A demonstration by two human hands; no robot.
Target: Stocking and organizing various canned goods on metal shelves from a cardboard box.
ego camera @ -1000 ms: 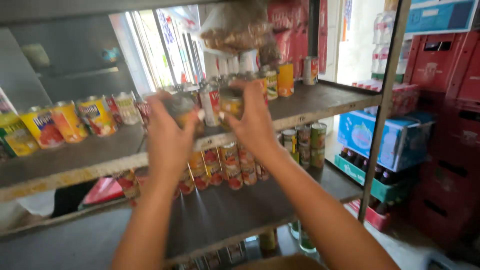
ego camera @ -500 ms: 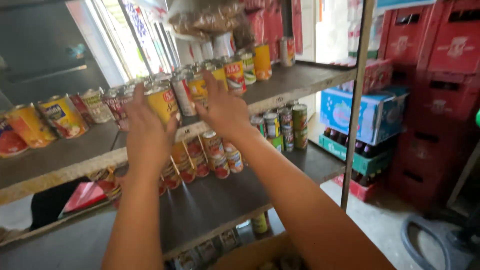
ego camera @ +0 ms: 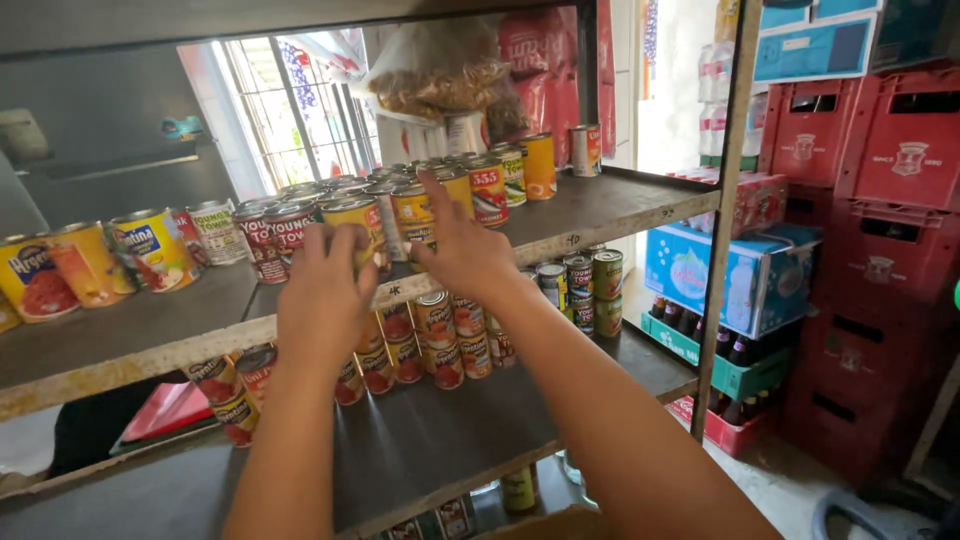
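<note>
Cans [ego camera: 352,222] stand upright on the upper shelf [ego camera: 620,205], packed in a group at its front part, their long axis vertical. From the head camera, the left hand [ego camera: 325,295] covers a yellow can at the front edge; its fingers [ego camera: 345,245] curl around the can's side, so it seems to grip it. The right hand [ego camera: 465,250] is just beside, to the right, with fingers spread open and touching the next yellow can [ego camera: 415,215] from the front. Both hands are equally near to the group; the cans lie straight ahead of the fingers, a little higher than the wrists.

Counting: two hands, about fifteen cans in this group, though the back ones are partly hidden. Four more big cans [ego camera: 150,250] stand well apart at the left. On the lower shelf [ego camera: 430,440] more small cans [ego camera: 440,340] are stacked in two layers. Red crates [ego camera: 880,200] stand at the right.
</note>
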